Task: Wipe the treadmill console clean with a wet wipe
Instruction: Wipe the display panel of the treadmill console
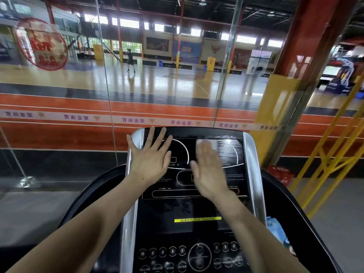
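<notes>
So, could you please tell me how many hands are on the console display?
2: the left hand lies flat at the display's upper left; the right hand presses a wet wipe right of centre.

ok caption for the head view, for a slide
Right hand presses a wipe across the console; left hand braces it.

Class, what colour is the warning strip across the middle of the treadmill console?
Yellow with dark lettering: the narrow yellow warning strip, best seen in the head view.

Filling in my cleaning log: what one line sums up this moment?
left hand flat, bracing console | right hand pressing wet wipe on upper right display | keypad unwiped
</notes>
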The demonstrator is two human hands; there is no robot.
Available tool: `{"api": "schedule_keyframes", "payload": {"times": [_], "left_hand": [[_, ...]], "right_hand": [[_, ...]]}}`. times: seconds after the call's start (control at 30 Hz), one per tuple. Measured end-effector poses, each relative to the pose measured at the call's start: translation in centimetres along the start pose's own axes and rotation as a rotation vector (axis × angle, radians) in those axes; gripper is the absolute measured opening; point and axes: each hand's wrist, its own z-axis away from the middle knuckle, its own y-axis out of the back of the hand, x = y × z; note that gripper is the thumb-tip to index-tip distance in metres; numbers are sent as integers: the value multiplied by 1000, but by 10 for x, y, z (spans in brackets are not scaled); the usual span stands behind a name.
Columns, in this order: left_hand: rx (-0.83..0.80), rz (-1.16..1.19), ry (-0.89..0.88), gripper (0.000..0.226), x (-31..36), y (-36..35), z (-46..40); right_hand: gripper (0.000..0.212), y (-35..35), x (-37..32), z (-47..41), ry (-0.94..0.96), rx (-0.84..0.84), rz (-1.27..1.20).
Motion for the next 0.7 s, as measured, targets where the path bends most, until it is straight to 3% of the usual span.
{"api": "schedule_keyframes", "payload": {"times": [0.1, 0.27, 0.5, 0.7], "left_hand": [[17, -9, -3, 59, -1, -3, 1], [43, 23, 1, 58, -1, -3, 1], [68, 38, -1, 59, -3, -4, 1], [98, 39, -19, 59, -4, -4, 3]], "right_hand": [[73, 6, 11, 1, 92, -47, 71], [72, 29, 99, 10, -119, 4, 154], [74, 18, 84, 44, -199, -60, 121], [76, 31, 82, 2, -227, -4, 126]]}}
